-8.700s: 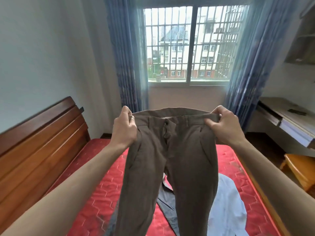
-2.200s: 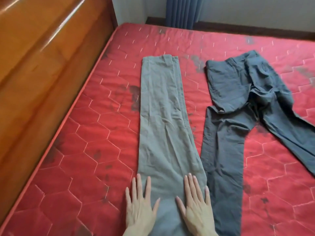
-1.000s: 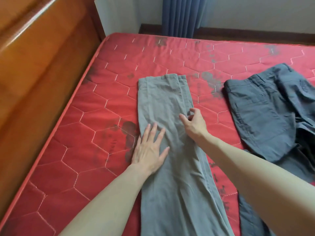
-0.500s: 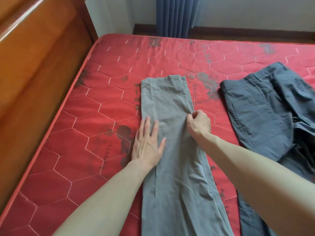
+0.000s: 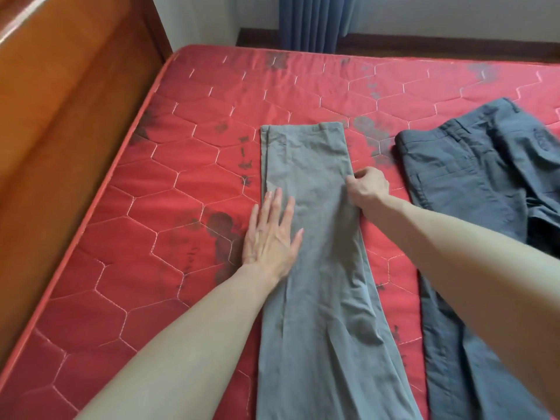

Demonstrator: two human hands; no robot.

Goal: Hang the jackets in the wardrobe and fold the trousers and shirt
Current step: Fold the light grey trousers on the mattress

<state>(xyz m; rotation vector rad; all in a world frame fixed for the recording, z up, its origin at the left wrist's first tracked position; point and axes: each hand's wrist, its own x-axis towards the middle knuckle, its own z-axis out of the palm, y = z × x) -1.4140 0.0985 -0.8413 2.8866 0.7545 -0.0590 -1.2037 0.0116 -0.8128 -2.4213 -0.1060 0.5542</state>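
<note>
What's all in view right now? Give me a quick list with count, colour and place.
grey-brown trousers: 1, grey-brown, folded lengthwise, flat on the mattress, centre
dark blue-grey trousers: 1, dark blue-grey, rumpled, right of the grey-brown pair
mattress: 1, red quilted, dark stains
headboard: 1, brown wood, left
curtain: 1, blue, top centre
left hand: flat on the grey-brown trousers' left edge
right hand: pinches their right edge
</note>
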